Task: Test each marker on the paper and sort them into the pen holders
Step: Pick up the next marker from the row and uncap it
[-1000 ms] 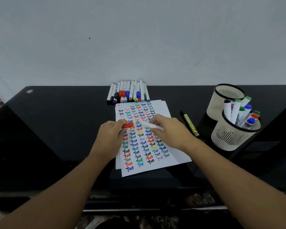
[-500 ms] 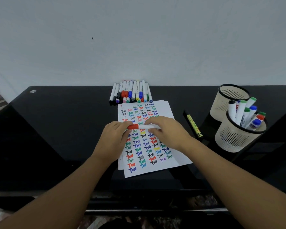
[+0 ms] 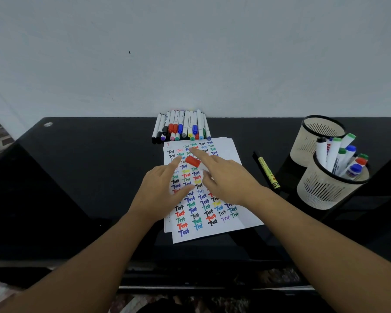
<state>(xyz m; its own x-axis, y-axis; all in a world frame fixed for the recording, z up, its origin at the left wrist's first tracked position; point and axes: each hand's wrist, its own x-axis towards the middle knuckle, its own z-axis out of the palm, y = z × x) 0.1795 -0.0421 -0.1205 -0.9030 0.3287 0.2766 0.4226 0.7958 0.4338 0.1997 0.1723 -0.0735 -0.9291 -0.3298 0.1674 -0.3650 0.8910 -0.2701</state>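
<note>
The left hand (image 3: 161,188) lies flat on the paper (image 3: 212,224), fingers straight and spread, holding nothing. Just right of its fingertips a red cap (image 3: 192,161) sits on the sheet. The right hand (image 3: 229,179) points its forefinger up the page; whether its curled fingers hold the marker cannot be told. Behind the paper lies a row of markers (image 3: 181,127). Far right stand two holders: the back holder (image 3: 314,138) and the front holder (image 3: 325,188), full of markers.
</note>
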